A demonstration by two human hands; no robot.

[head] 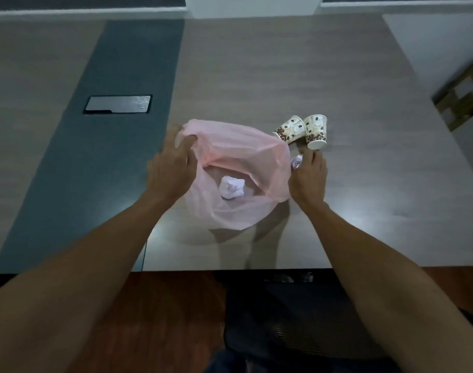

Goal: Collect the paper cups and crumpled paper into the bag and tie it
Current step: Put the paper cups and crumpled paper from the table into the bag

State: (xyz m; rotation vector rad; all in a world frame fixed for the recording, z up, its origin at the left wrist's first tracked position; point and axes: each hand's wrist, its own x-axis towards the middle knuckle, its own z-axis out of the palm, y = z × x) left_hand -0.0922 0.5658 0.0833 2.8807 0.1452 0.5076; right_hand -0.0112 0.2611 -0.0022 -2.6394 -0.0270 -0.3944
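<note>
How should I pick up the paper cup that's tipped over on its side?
Probably grip the tipped-over cup around its patterned middle, coming from above. It lies on the table with its round wall facing up. Its right side leans on the other cup, so put fingers on the near and far sides.

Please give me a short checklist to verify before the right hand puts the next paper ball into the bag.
1. Bag mouth open: ok, left hand grips the rim.
2. One paper ball already inside the bag: ok.
3. Right hand holds the next ball: cannot tell, fingers are at it, the grip is hidden.
4. Cups in the bag: not ok, both lie tipped on the table, beyond the right hand.
5. Bag tied: not ok.
</note>
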